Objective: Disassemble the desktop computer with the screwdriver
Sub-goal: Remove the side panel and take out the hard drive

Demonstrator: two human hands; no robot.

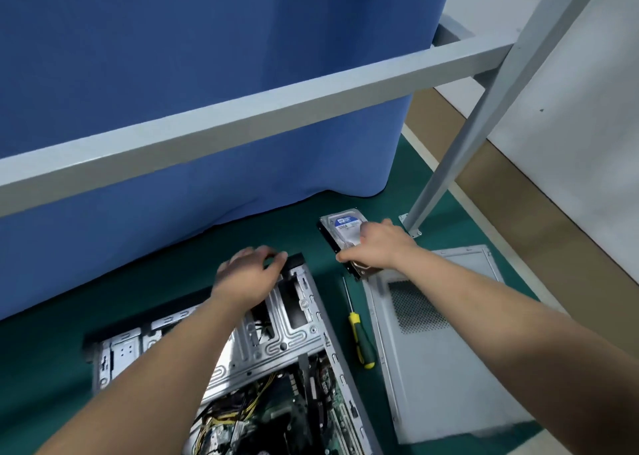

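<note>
Cables and the circuit board (276, 416) are exposed at the near end of the open computer case (214, 357), which lies on its side on the green mat (52, 385). Its removed side panel (439, 351) lies flat just beside it, toward the mat's right edge. Between case and panel, the screwdriver (359, 337) lies unheld, its yellow and green handle toward the near edge and its tip pointing away.

At the far end of the case, the left hand (247, 271) rests on the black front edge above the metal drive cage (290, 319), fingers loosely curled over it. Whether the edge is actually gripped cannot be told. The case should be kept steadied this way while the other hand works.

Beyond the panel's far corner, the hard drive (340, 231) is held by the right hand (378, 247), fingers wrapped over its right side and thumb at its near edge. The drive appears to sit on or just above the mat; contact cannot be confirmed. The step in hand is judged to be the setting aside of the freed drive. It should be lowered flat, label up, without being dropped or slid, clear of the grey frame post (460, 143) at the mat's far right corner. The grip should be released only once the drive is fully supported. The screwdriver is then within reach for the remaining screws.
</note>
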